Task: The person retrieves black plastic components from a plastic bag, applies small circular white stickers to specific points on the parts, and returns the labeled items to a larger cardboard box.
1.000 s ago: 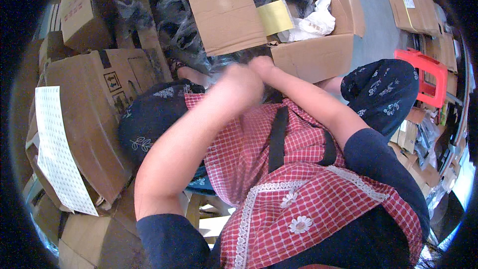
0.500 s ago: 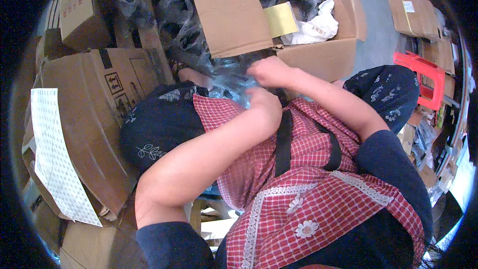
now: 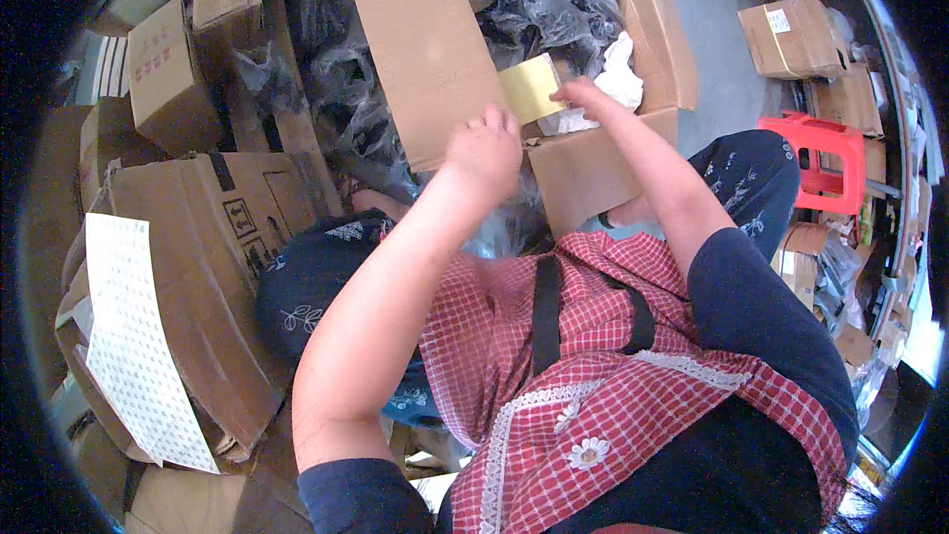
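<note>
My right hand (image 3: 583, 99) reaches over a brown carton (image 3: 583, 176), its fingertips pinching the right edge of a yellow paper pad (image 3: 532, 89). Left of it, my left hand (image 3: 484, 150) is curled, back upward, against the lower right edge of a long cardboard flap (image 3: 420, 49). Whatever lies under its fingers is hidden. Below my hands, clear bluish plastic (image 3: 491, 237) rests by my lap. A crumpled white bag (image 3: 620, 74) lies beside the pad, with black plastic bags (image 3: 554, 5) filling the carton behind.
At the left stands a large worn carton (image 3: 198, 267) with a printed white sheet (image 3: 138, 336) on it. Smaller cartons (image 3: 168, 74) are stacked behind. On the right are a red plastic stool (image 3: 825, 163) and a strapped box (image 3: 791, 38).
Both hands have left the bluish plastic at my lap and moved up to the carton. The right is now at the yellow pad, the left at the flap's edge.
</note>
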Demonstrator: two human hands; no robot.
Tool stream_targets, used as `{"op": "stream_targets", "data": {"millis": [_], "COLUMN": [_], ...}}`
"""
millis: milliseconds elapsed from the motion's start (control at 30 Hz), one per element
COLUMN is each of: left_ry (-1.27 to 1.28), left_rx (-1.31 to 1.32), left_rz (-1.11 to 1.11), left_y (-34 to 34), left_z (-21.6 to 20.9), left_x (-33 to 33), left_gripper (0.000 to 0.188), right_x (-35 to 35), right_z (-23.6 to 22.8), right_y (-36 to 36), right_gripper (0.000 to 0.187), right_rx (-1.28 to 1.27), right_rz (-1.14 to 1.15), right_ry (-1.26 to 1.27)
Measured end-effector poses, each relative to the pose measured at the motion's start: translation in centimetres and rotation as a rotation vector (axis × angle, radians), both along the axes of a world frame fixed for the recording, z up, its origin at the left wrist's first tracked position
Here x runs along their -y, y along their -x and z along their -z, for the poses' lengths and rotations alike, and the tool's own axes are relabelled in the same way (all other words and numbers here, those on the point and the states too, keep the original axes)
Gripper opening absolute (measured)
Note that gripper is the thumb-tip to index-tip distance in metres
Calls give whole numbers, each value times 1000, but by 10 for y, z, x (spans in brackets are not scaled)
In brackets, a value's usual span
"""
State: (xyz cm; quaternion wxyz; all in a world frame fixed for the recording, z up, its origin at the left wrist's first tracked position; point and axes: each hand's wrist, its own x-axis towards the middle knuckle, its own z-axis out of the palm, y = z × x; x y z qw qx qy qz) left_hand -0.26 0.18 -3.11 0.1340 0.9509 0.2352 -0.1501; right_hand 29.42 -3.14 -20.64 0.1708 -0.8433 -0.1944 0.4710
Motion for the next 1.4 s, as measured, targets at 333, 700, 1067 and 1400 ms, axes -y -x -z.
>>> {"op": "stream_targets", "data": {"millis": [333, 700, 1067, 1400], "left_ry": [4, 829, 1389, 1361], "left_rx": [338, 876, 1057, 990], "left_rz": [-229, -599, -816, -765], "left_y": [-4, 12, 20, 12], "left_z": [-31, -48, -57, -60], "left_x": [-67, -50, -48, -28], "left_gripper": [66, 25, 25, 35], "right_x": [-3, 14, 30, 33], "right_z": [-135, -240, -270, -265], "right_y": [13, 68, 65, 70], "right_gripper": [37, 34, 32, 34], "right_rx": [574, -227, -403, -403], "right_rz": [-822, -488, -442, -673], "right_ry": [-791, -821, -875, -957]}}
